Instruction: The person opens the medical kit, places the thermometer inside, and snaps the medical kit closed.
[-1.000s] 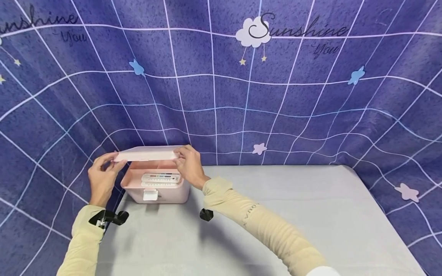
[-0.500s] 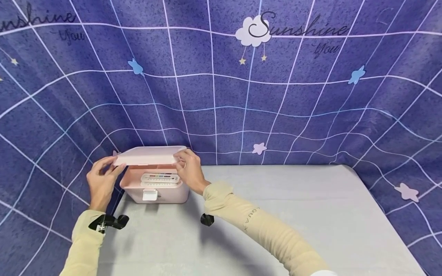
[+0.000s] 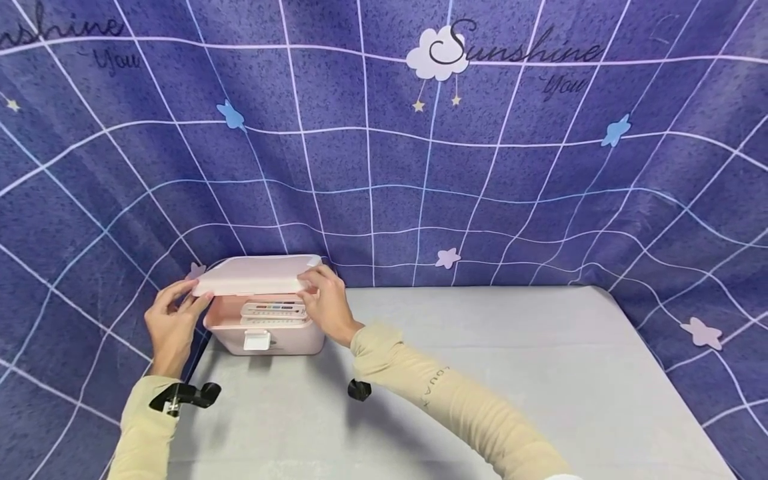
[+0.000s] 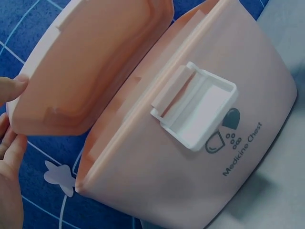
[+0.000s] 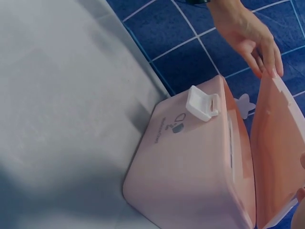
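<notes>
A pale pink medicine chest [image 3: 288, 341] stands at the left of the table, its lid [image 3: 258, 275] tilted partway over the opening. My left hand [image 3: 172, 331] pinches the lid's front left corner between thumb and fingers. At the opposite front corner, my right hand [image 3: 329, 303] pinches the lid; only its fingertips [image 5: 301, 193] show in the right wrist view. The white latch [image 4: 202, 112] on the chest's front hangs flipped outward, above a capsule print and the words "Medicine Chest". Inside, white flat pieces with printed markings [image 3: 273, 311] lie towards the right.
The grey-white tabletop [image 3: 480, 387] stretches to the right of the chest. A blue gridded curtain [image 3: 396, 167] with stars and clouds hangs right behind the chest and along the left side. Black wrist mounts [image 3: 186, 395] sit at both wrists.
Both hands have swung the lid's front edge down and forward, so its outer top now shows. The chest itself stays in place, and the white pieces inside are partly covered.
</notes>
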Demonstrator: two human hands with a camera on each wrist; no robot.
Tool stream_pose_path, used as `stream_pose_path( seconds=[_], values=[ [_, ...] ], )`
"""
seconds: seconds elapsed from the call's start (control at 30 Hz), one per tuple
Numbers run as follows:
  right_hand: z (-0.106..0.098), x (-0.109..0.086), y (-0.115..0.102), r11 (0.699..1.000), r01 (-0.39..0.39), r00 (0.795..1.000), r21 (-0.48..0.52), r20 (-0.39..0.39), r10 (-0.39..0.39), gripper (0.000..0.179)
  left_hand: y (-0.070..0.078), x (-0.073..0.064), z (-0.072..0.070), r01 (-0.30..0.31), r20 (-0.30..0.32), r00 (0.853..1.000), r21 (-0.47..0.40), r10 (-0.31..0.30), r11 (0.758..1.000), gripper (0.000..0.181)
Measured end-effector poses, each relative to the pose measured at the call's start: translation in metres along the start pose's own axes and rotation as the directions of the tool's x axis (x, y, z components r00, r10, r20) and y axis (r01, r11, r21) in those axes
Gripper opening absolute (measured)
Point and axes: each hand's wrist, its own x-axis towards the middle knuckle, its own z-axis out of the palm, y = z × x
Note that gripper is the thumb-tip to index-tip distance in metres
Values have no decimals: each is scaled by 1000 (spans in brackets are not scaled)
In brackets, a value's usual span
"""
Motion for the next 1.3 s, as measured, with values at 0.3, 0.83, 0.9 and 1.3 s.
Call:
stream_pose_path(
  seconds=[0.3,0.83,0.9,1.3],
  values=[
    [2,-8,0,1000,-5,1000,19,-12,5,30,16,-13,4,26,20,999,87,-28,996,42],
    [12,-25,3,1000,-6,999,21,-39,7,29,-6,-20,-8,77,-8,997,49,-77,996,44],
    [13,-27,4,1000,-7,999,8,-34,8,29,-3,-22,-7,88,-9,996,64,-88,994,44],
    [16,-38,5,1000,-11,1000,16,-29,12,26,-18,-29,-15,119,-25,993,47,-118,992,46]
  ],
)
